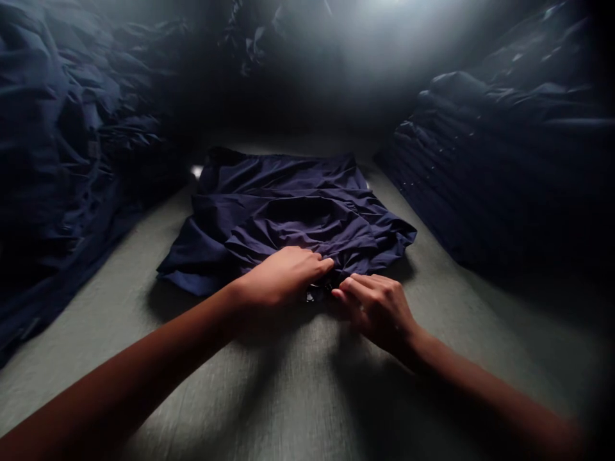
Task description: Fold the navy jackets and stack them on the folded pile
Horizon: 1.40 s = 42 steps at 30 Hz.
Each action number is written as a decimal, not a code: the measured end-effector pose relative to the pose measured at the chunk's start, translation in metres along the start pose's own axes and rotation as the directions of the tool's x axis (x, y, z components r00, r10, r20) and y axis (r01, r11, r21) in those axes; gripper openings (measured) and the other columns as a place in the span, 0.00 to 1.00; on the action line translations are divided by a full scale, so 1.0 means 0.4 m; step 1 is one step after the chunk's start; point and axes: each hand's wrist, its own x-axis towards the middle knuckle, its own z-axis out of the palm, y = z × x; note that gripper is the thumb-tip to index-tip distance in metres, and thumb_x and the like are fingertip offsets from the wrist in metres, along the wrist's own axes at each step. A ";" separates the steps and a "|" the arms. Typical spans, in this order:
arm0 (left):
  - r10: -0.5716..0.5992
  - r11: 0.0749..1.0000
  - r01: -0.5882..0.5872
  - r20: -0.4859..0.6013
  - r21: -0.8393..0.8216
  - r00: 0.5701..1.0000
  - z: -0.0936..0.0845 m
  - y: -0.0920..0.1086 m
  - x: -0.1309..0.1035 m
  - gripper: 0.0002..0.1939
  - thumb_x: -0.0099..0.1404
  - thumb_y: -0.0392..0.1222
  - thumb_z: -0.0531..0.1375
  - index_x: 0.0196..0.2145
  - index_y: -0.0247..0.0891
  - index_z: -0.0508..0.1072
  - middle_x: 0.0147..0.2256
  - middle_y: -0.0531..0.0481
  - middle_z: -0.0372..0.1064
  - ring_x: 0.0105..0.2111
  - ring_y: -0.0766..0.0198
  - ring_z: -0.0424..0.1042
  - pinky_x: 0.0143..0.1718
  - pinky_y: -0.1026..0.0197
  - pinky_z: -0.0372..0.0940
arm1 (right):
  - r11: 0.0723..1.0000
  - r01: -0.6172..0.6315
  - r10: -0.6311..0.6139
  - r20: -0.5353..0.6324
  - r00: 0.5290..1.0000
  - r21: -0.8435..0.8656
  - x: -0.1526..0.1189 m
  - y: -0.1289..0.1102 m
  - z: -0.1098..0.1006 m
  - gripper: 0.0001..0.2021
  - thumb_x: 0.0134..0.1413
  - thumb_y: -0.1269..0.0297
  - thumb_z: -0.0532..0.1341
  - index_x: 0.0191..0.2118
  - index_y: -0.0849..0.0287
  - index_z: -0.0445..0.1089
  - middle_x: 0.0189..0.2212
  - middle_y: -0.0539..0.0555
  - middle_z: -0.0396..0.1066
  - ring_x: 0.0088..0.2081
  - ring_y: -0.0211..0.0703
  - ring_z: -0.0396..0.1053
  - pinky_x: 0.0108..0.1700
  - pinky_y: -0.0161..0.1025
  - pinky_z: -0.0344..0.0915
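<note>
A dark navy garment lies crumpled on a grey-green cloth-covered surface. At its near edge my left hand is closed, back of the hand up, with the fingers gripping the fabric. Just to the right, my right hand pinches the same edge between thumb and fingers. A small shiny dark object shows beneath my left fingers, too dim to identify. The two hands are close together but apart.
High piles of dark blue fabric stand on the left and on the right of the surface. The background is dark, with a bright haze at the top.
</note>
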 end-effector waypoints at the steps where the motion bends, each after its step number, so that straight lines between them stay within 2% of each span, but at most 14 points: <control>1: -0.019 1.000 0.020 0.031 -0.022 0.999 -0.009 0.003 -0.008 0.04 0.69 0.31 0.59 0.39 0.37 0.71 0.34 0.51 0.72 0.32 0.63 0.70 0.34 0.61 0.58 | 1.000 0.022 -0.021 0.047 0.999 -0.004 0.000 0.002 -0.002 0.17 0.74 0.55 0.56 0.32 0.58 0.68 0.28 0.50 0.70 0.28 0.38 0.66 0.34 0.40 0.55; 4: -0.084 0.993 0.093 0.117 -0.067 0.990 -0.043 0.010 -0.024 0.06 0.65 0.28 0.59 0.37 0.37 0.71 0.34 0.52 0.72 0.31 0.64 0.69 0.32 0.61 0.56 | 0.997 0.076 -0.070 0.178 0.982 -0.025 0.002 0.007 -0.006 0.14 0.68 0.51 0.63 0.39 0.57 0.71 0.34 0.51 0.72 0.32 0.41 0.68 0.36 0.40 0.58; 8: -0.145 0.977 0.172 0.200 -0.123 0.969 -0.083 0.017 -0.035 0.08 0.64 0.27 0.59 0.36 0.38 0.73 0.35 0.51 0.74 0.32 0.64 0.69 0.34 0.62 0.57 | 0.992 0.119 -0.107 0.228 0.968 -0.040 0.006 0.012 -0.007 0.07 0.68 0.60 0.64 0.44 0.56 0.72 0.41 0.54 0.71 0.37 0.43 0.70 0.38 0.41 0.63; 10: -0.163 0.972 0.193 0.207 -0.134 0.965 -0.092 0.020 -0.038 0.08 0.64 0.27 0.59 0.35 0.39 0.74 0.35 0.51 0.74 0.32 0.64 0.69 0.34 0.63 0.57 | 0.986 0.161 -0.145 0.225 0.964 -0.053 0.007 0.017 -0.004 0.03 0.69 0.65 0.61 0.44 0.57 0.72 0.41 0.54 0.71 0.37 0.43 0.69 0.38 0.41 0.64; 12: -0.164 0.972 0.195 0.213 -0.133 0.963 -0.097 0.023 -0.040 0.08 0.64 0.28 0.59 0.35 0.38 0.75 0.35 0.51 0.74 0.33 0.64 0.69 0.34 0.63 0.57 | 0.974 0.213 -0.194 0.212 0.958 -0.071 0.008 0.023 0.001 0.05 0.70 0.69 0.59 0.42 0.57 0.73 0.39 0.54 0.70 0.35 0.42 0.68 0.36 0.41 0.63; 17: -0.113 0.984 0.137 0.195 -0.115 0.974 -0.110 0.030 -0.041 0.07 0.66 0.30 0.60 0.38 0.37 0.77 0.39 0.49 0.75 0.37 0.62 0.70 0.38 0.63 0.60 | 0.921 0.363 -0.347 0.128 0.929 -0.141 0.010 0.030 0.013 0.10 0.72 0.72 0.55 0.38 0.59 0.71 0.35 0.52 0.70 0.32 0.41 0.64 0.33 0.42 0.58; 21: -0.076 0.991 0.092 0.159 -0.094 0.984 -0.121 0.030 -0.042 0.03 0.65 0.34 0.64 0.38 0.37 0.77 0.40 0.48 0.73 0.40 0.59 0.70 0.39 0.61 0.61 | 0.906 0.382 -0.379 0.051 0.924 -0.181 0.012 0.021 0.011 0.08 0.71 0.73 0.56 0.38 0.60 0.71 0.34 0.52 0.71 0.33 0.41 0.63 0.33 0.43 0.55; 27: 0.009 0.981 -0.001 0.041 -0.194 0.999 -0.125 0.044 -0.039 0.03 0.67 0.39 0.66 0.37 0.38 0.78 0.37 0.49 0.72 0.38 0.61 0.71 0.39 0.60 0.61 | 0.952 0.278 -0.298 -0.182 0.937 -0.130 0.013 -0.004 -0.021 0.05 0.69 0.73 0.60 0.45 0.59 0.72 0.38 0.54 0.74 0.39 0.43 0.68 0.43 0.43 0.62; 32: 0.047 0.973 -0.060 -0.063 -0.221 0.997 -0.109 0.052 -0.025 0.05 0.69 0.35 0.64 0.33 0.38 0.77 0.34 0.52 0.72 0.34 0.66 0.70 0.37 0.62 0.59 | 0.975 0.221 -0.199 -0.306 0.931 0.038 0.012 -0.008 -0.032 0.03 0.67 0.71 0.62 0.44 0.55 0.71 0.37 0.52 0.76 0.39 0.44 0.70 0.45 0.44 0.66; 34: 0.050 0.977 -0.067 -0.087 -0.205 0.995 -0.109 0.056 -0.020 0.05 0.68 0.34 0.64 0.33 0.38 0.76 0.34 0.52 0.72 0.33 0.67 0.70 0.36 0.62 0.59 | 0.974 0.188 -0.133 -0.356 0.925 0.125 0.012 -0.004 -0.029 0.05 0.68 0.68 0.63 0.47 0.54 0.70 0.37 0.52 0.76 0.40 0.46 0.71 0.45 0.45 0.67; 38: -0.036 0.987 0.022 -0.086 -0.158 0.996 -0.131 0.063 -0.015 0.07 0.70 0.37 0.62 0.31 0.38 0.76 0.34 0.53 0.72 0.30 0.68 0.68 0.32 0.63 0.56 | 0.964 0.078 0.042 -0.435 0.899 0.256 0.010 0.007 -0.013 0.18 0.67 0.60 0.65 0.58 0.53 0.66 0.43 0.55 0.75 0.45 0.49 0.72 0.49 0.49 0.70; 42: -0.160 0.968 0.133 -0.112 -0.213 0.981 -0.140 0.043 -0.011 0.07 0.70 0.41 0.62 0.34 0.38 0.78 0.36 0.51 0.74 0.32 0.67 0.69 0.31 0.63 0.57 | 0.948 -0.058 0.184 -0.390 0.902 0.312 0.005 0.016 0.005 0.21 0.68 0.62 0.61 0.64 0.51 0.61 0.46 0.56 0.75 0.47 0.49 0.74 0.51 0.51 0.71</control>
